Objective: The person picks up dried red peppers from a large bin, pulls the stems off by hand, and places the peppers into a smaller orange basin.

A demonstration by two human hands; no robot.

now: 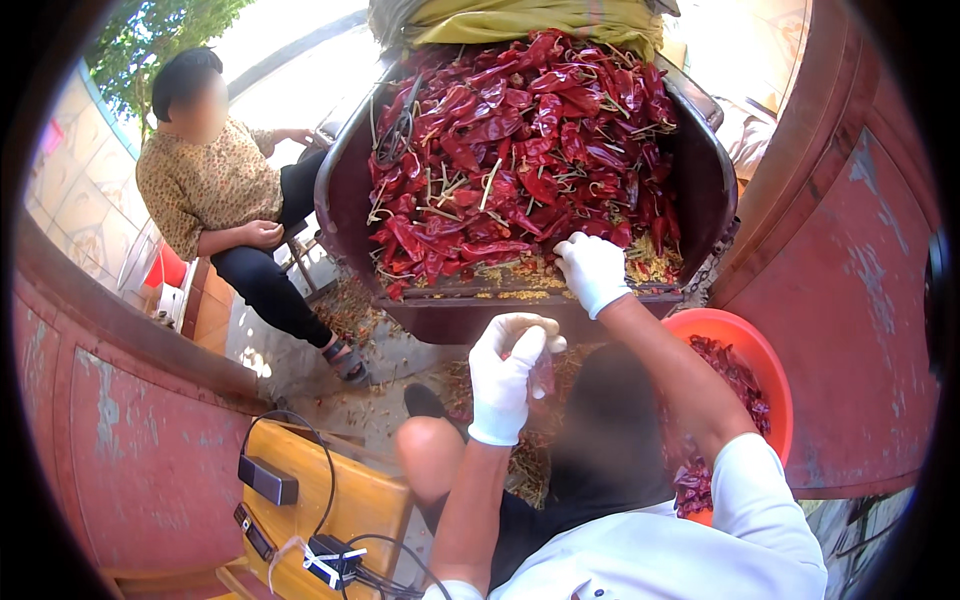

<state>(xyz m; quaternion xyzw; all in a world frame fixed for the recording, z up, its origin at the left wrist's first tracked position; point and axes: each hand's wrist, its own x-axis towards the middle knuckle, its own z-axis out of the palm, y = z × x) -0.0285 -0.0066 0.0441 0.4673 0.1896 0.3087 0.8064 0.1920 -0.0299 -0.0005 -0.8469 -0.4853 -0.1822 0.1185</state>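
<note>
In a sunlit yard between worn red walls, a seated person (225, 190) waited at left; the gloved left hand (507, 372) pinched one chili (541, 372), the right hand (592, 270) lay spread on the cart (345, 200) of dried chilies (520, 140), an orange basin (762, 355) beside.

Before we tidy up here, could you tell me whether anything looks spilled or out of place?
Yes: stems and chilli bits are scattered over the ground beneath the cart. A pair of scissors lies half buried among the dried red chillies. The left hand holds one chilli; the right hand rests on the pile.
</note>
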